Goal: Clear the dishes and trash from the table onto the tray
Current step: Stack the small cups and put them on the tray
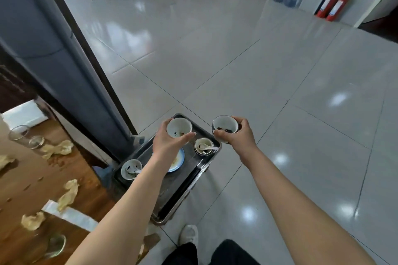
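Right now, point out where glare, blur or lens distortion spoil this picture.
Head view: bright glare spots dot the glossy floor; the wide lens bows the tile seams; the table at the left edge is blurred, its crumpled tissues soft; the left hand gripping the white bowl and right hand gripping the second bowl look fairly sharp.

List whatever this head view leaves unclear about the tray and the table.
1. Plate on the tray: head view, mostly covered by the left forearm; leftovers unclear.
2. Table: cut by the left edge; remaining trash and glasses uncountable.
3. Glass near the bottom edge: blurred; contents unreadable.
4. Dark bits in the bowl gripped by the right hand: too small to identify.
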### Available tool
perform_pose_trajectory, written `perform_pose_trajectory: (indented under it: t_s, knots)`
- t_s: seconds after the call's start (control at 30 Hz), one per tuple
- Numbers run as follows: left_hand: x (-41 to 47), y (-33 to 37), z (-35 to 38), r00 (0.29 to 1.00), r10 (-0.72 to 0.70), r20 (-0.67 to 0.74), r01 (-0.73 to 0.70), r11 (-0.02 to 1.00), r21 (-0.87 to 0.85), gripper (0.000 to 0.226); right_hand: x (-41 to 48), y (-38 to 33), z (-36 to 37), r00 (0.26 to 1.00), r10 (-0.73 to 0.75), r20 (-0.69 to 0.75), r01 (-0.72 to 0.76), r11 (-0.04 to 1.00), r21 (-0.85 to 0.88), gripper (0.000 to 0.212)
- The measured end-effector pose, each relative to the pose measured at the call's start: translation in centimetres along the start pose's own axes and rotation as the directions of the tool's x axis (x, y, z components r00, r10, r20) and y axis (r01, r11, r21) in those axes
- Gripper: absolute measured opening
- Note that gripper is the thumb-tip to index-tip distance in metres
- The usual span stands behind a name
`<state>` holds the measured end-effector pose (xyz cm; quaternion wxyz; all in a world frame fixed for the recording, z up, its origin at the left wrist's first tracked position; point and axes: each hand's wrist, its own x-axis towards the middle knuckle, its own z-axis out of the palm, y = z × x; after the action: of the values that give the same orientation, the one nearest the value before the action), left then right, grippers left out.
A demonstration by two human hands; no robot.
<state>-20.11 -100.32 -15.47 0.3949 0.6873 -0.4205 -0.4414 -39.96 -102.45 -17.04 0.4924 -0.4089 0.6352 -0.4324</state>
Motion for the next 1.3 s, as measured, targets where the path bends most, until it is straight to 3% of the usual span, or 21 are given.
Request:
perform_pose_trajectory:
  t_s: [0.37,0.6,0.8,0.97,1.3]
  knots:
    - [8.6,-0.8,2.3,0.994,-0.094,-0.049,0.094,0.996,-0.015,0.061,10.1,0.8,3.1,0.983,0.093,0.156,-0.085,0.995,-0.06,0.069]
    - [14.1,-2.5,6.5,0.972,-0.211,-0.105,0.206,0.977,-0.052,0.057,18.2,3.9,3.4,0.934,0.197,0.298,-0.158,0.976,-0.152,0.066]
    - [18.3,-5.8,8.4,0.953,-0.27,-0.136,0.272,0.962,-0.003,0.067,23.1,6.5,4.5,0.893,0.259,0.368,-0.173,0.953,-0.249,0.065]
    - [21.3,-10.3,9.0,0.936,-0.329,-0.13,0.333,0.943,0.017,0.073,26.4,10.2,6.8,0.868,0.307,0.391,-0.169,0.922,-0.348,0.069]
    - [26.7,-18.6,10.0,0.917,-0.381,-0.12,0.388,0.921,0.034,0.082,29.0,19.2,11.2,0.892,0.321,0.317,-0.142,0.867,-0.478,0.071]
